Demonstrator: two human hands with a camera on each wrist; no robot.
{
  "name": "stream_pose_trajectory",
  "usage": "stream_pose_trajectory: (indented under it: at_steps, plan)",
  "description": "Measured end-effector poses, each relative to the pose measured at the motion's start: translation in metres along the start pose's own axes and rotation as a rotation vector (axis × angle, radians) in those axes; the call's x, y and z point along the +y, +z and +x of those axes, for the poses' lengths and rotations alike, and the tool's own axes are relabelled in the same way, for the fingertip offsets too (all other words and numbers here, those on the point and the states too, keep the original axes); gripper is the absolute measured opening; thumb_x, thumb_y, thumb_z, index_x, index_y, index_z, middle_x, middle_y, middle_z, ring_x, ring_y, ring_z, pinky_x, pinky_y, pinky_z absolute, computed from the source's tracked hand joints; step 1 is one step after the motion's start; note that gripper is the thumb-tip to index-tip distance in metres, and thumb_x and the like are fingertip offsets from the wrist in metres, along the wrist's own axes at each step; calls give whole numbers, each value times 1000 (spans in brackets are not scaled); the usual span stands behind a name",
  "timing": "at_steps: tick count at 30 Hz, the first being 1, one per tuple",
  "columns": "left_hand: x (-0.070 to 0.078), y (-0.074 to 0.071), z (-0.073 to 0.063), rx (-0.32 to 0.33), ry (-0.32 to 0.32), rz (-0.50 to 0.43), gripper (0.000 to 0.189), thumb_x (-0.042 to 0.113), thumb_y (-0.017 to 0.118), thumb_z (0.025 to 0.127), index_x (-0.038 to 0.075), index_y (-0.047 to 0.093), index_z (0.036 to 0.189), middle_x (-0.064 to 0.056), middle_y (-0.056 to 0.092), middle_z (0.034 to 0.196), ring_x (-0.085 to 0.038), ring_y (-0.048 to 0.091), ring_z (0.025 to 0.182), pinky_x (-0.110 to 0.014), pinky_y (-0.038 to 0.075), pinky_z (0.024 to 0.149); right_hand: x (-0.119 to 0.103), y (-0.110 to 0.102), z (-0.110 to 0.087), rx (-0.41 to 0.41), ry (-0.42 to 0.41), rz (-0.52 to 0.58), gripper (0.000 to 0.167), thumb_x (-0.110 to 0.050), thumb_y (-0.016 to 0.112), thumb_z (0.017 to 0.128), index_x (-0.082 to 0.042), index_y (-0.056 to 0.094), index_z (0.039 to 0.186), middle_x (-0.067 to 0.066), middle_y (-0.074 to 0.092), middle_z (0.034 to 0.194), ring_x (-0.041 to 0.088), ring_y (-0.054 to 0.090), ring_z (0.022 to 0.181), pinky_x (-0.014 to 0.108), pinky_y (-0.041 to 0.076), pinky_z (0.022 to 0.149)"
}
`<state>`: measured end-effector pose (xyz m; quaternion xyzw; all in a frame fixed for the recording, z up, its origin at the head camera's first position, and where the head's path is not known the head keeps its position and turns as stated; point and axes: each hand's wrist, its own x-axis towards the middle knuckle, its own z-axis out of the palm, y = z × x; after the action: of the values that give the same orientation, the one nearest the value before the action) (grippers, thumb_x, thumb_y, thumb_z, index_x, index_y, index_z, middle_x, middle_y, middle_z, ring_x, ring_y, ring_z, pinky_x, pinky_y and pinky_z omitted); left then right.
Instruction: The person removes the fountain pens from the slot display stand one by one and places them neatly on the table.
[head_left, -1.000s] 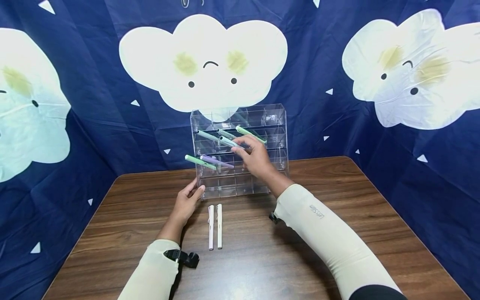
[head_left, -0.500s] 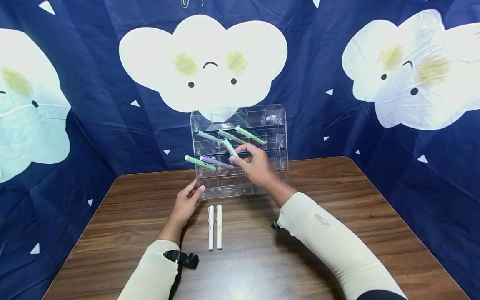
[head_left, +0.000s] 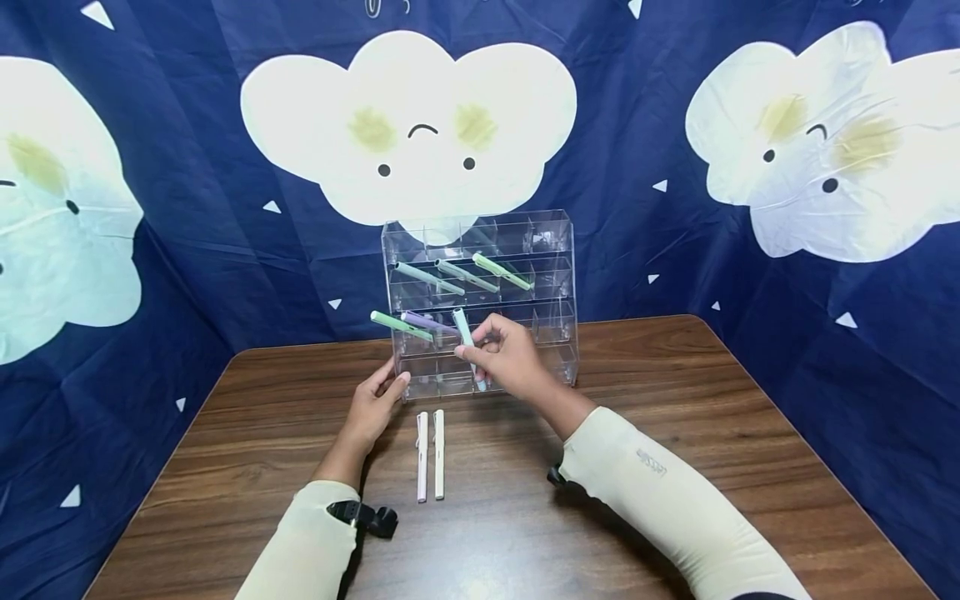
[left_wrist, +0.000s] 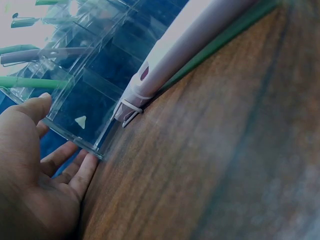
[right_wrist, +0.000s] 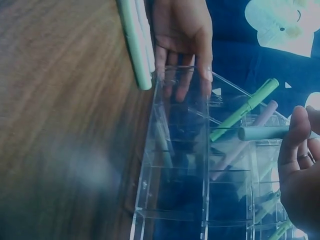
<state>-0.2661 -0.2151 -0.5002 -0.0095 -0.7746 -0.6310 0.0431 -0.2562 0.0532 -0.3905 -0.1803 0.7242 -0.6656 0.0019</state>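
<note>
My right hand (head_left: 510, 358) pinches a pale blue pen (head_left: 463, 325) between thumb and fingers. It holds the pen steeply tilted in front of the lower tiers of a clear, stepped pen rack (head_left: 440, 385). In the right wrist view the pen's (right_wrist: 265, 132) near end overlaps the rack's compartments. My left hand (head_left: 373, 407) touches the rack's lower left side, thumb at the front edge and fairly straight fingers along the side panel (left_wrist: 82, 112). A green pen (head_left: 390, 320) and a purple pen (head_left: 423, 321) lean in the third tier, left of the held pen.
Two blue-grey pens (head_left: 418, 273) and a light green pen (head_left: 498, 268) stand in the second tier. On the wooden table (head_left: 600, 467), a pale pink pen (head_left: 422, 458) and an off-white pen (head_left: 439, 458) lie side by side before the rack. A blue cloud-print cloth (head_left: 622, 275) hangs behind.
My right hand has moved down from the second tier to the lower tiers, turning the pale blue pen from slanted to nearly upright. My left hand has stayed at the rack's side.
</note>
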Motion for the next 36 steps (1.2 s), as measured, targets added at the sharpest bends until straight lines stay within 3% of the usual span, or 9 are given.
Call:
stream_pose_trajectory:
  at_steps: [7, 10, 17, 20, 24, 28, 36]
  plan:
    - [1, 0, 0, 1, -12, 0, 60, 28, 67, 111, 19, 47, 167, -20, 55, 165, -27, 59, 138, -7, 53, 89, 13, 4, -9, -7, 4, 62, 25, 3, 79, 96, 3, 60, 112, 1, 66, 92, 12, 61, 51, 25, 52, 46]
    - [1, 0, 0, 2, -15, -4, 60, 27, 68, 111, 19, 46, 167, -20, 54, 165, -29, 58, 139, -7, 53, 89, 19, 6, -12, -14, 9, 60, 31, 4, 78, 97, 3, 58, 121, 4, 65, 94, 12, 61, 51, 25, 52, 45]
    - [1, -1, 1, -5, -11, -7, 60, 27, 67, 111, 20, 46, 167, -20, 54, 164, -33, 57, 143, -7, 53, 89, 31, 10, -20, -56, 10, 60, 74, 7, 77, 97, -4, 38, 159, 6, 55, 96, 14, 62, 50, 28, 53, 43]
    - [1, -1, 0, -7, -10, -9, 60, 27, 67, 111, 20, 46, 167, -21, 54, 165, -33, 57, 143, -7, 53, 89, 35, 10, -23, -79, 19, 35, 86, 6, 76, 97, -10, 30, 168, 7, 50, 99, 15, 63, 51, 34, 56, 43]
    - [2, -1, 0, -11, -4, -14, 60, 26, 67, 111, 18, 46, 167, -22, 54, 165, -34, 57, 144, -7, 53, 89, 39, 11, -27, -103, 32, -8, 82, 3, 76, 99, -17, 34, 167, 9, 48, 100, 17, 64, 52, 40, 59, 45]
    - [2, 0, -1, -9, -4, -15, 60, 25, 67, 111, 18, 46, 167, -21, 53, 165, -34, 57, 144, -7, 53, 89, 44, 13, -31, -133, 52, -18, 78, 2, 76, 99, -21, 39, 163, 10, 47, 102, 17, 65, 53, 36, 60, 47]
    - [1, 0, 0, -19, -16, -7, 61, 26, 66, 112, 17, 43, 168, -22, 51, 167, -33, 55, 146, -7, 52, 90, 49, 20, -33, -144, 72, 0, 80, 7, 75, 97, -14, 37, 164, 9, 46, 102, 15, 65, 56, 31, 60, 49]
